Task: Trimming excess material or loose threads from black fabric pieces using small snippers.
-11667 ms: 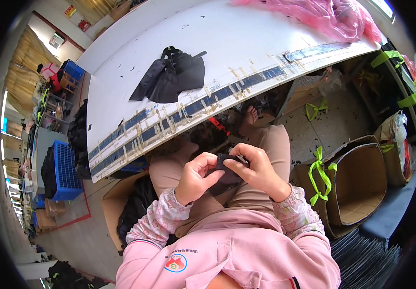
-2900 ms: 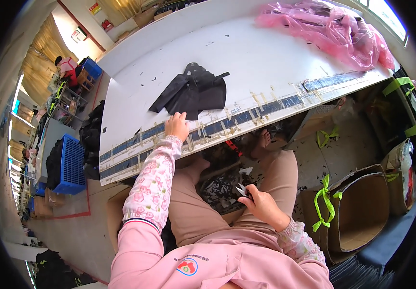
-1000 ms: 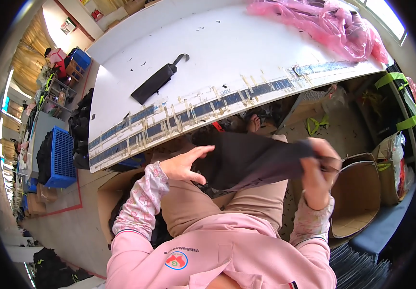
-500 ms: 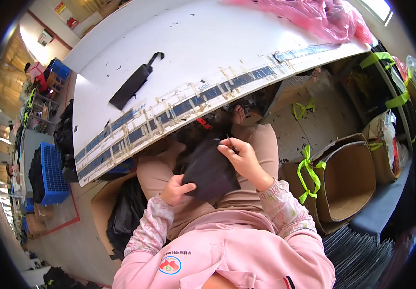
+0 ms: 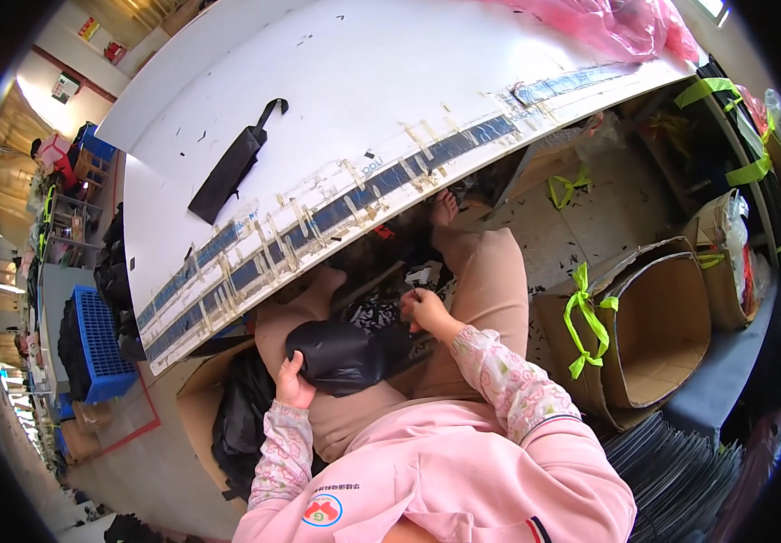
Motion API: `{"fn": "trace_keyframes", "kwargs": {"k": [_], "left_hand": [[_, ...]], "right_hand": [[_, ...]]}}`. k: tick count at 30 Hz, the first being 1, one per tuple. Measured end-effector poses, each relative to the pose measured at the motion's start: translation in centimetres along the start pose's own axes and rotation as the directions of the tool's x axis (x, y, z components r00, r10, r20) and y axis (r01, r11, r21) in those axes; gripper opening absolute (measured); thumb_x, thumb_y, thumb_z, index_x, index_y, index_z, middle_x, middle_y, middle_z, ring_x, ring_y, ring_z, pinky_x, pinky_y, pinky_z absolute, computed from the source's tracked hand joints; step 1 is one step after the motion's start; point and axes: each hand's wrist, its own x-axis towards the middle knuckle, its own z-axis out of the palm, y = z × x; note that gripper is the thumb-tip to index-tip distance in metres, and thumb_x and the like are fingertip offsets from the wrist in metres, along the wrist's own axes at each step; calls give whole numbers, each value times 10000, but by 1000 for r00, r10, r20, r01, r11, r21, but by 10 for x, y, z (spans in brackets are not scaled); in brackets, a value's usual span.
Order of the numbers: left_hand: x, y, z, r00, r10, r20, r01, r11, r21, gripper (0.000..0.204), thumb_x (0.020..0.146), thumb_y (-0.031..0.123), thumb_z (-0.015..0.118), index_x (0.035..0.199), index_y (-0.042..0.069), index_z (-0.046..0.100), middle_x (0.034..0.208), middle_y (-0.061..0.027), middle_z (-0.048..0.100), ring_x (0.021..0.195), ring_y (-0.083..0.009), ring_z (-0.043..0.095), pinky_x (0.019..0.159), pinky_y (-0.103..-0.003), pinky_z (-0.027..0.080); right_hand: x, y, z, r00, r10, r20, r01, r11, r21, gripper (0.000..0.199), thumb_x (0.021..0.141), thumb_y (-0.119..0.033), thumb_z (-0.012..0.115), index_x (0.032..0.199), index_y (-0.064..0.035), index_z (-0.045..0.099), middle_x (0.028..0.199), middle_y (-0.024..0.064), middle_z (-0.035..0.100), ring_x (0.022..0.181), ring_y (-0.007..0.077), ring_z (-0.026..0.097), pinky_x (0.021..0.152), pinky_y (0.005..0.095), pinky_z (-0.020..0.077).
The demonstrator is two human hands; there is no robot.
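Note:
A black padded piece (image 5: 343,357), smooth and rounded, lies across my lap. My left hand (image 5: 295,385) grips its left edge, thumb in front and the other fingers out of sight behind it. Off its right end, my right hand (image 5: 427,313) is closed with fingers bent; a small dark thing shows at the fingertips, too small to name. Up on the white table (image 5: 336,100) rests another flat black piece (image 5: 228,175) with a narrow strap at one end.
Dark scraps (image 5: 372,312) litter the floor between my legs. On the right stands an open cardboard box (image 5: 657,335) with a green tie (image 5: 582,326); thin dark sheets (image 5: 671,475) are stacked nearer. A black bag (image 5: 250,416) fills a box at left. Pink plastic (image 5: 621,32) covers the table's far right.
The black piece has turned from a flat panel facing me to a rounded bulge, shifted left. My left hand moved left and slightly down; my right hand moved down and slightly left.

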Motion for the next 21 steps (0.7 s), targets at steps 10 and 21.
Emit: {"fn": "trace_keyframes", "kwargs": {"k": [10,21], "left_hand": [[21,-9,-1,992,-82,96,99,979,-178,663,830,394,698,1343,46,464,1334,-96,535,1251,-271,486,1084,-440,346],[16,-7,-31,932,-313,182,360,848,-389,727,831,256,696,1421,12,351,1442,-124,425,1317,-269,410,1121,-425,270]], "right_hand": [[226,127,-64,814,-563,-141,313,630,-711,267,883,-167,568,1103,-19,601,1046,194,644,952,282,630,848,383,490],[211,111,280,608,-509,609,792,441,-422,330,924,-170,503,1203,3,540,1178,202,584,1064,281,581,910,376,463]]}}
